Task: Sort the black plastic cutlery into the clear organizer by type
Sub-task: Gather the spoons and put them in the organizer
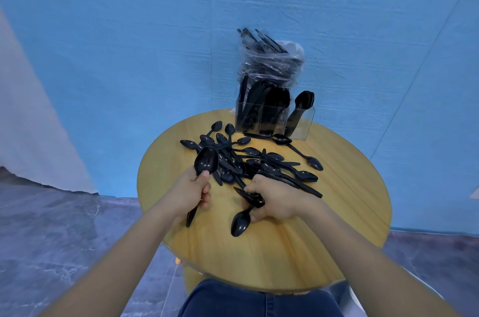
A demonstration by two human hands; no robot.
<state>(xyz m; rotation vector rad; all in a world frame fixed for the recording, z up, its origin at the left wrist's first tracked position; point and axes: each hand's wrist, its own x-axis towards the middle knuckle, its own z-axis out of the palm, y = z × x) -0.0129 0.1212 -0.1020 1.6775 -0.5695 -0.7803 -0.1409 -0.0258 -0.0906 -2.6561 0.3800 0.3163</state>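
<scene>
Left hand [193, 191] grips a stack of black plastic spoons [206, 162], bowls up; handles mostly hidden behind the fist, count unclear. Right hand [272, 200] pinches another black spoon [241, 223], bowl hanging toward the viewer, fingers covering its handle. Loose heap of black spoons [248, 158] on round wooden table [324, 226]. Clear three-compartment organizer [274, 119] at far edge: contents left and middle too dark to separate, spoons right. Crinkled plastic bag of cutlery [269, 62] behind it.

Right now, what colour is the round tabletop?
Light yellowish wood grain; the tabletop shows best in the head view, the only view.
</scene>
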